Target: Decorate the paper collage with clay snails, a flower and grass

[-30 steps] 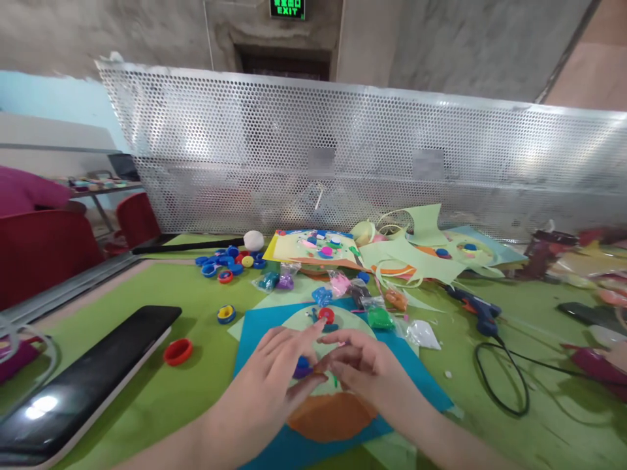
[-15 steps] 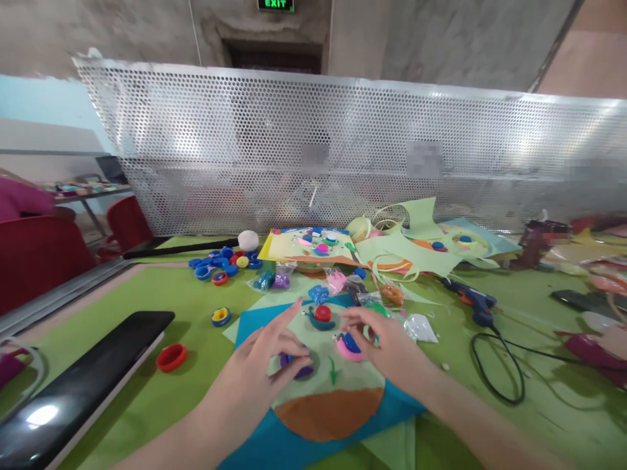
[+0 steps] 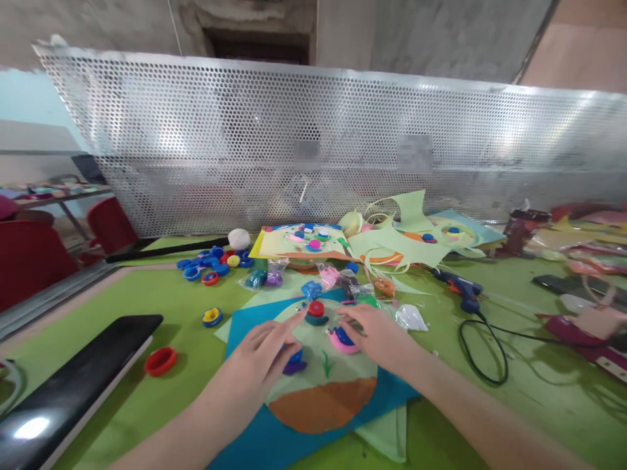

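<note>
My left hand (image 3: pixel 255 359) is over the left side of a picture on blue paper (image 3: pixel 225 405). Its index finger stretches toward a teal clay snail with a red cap as shell (image 3: pixel 316 309), at or almost touching its left side. Under the thumb, a purple snail with a blue cap (image 3: pixel 294 362) is partly hidden. My right hand (image 3: pixel 382 333) hovers at the picture's right, fingers apart and slightly bent, beside a pink snail with a blue cap (image 3: pixel 343 341). Below lie a green clay sprig (image 3: pixel 326 364) and a brown clay ground patch (image 3: pixel 323 405).
Several bottle caps (image 3: pixel 210 262) lie at back left; a red ring (image 3: pixel 160 361) and black phone-like slab (image 3: pixel 78 385) sit nearer. Bagged clay lumps (image 3: pixel 329 275) line the picture's far edge. A glue gun (image 3: pixel 463 290) with looping cord lies right. A perforated metal screen (image 3: pixel 264 143) stands behind.
My left hand has shifted from around the purple snail, its index finger moving closer to the teal snail. More of the purple snail shows. My right hand stays near the pink snail. The view has turned slightly.
</note>
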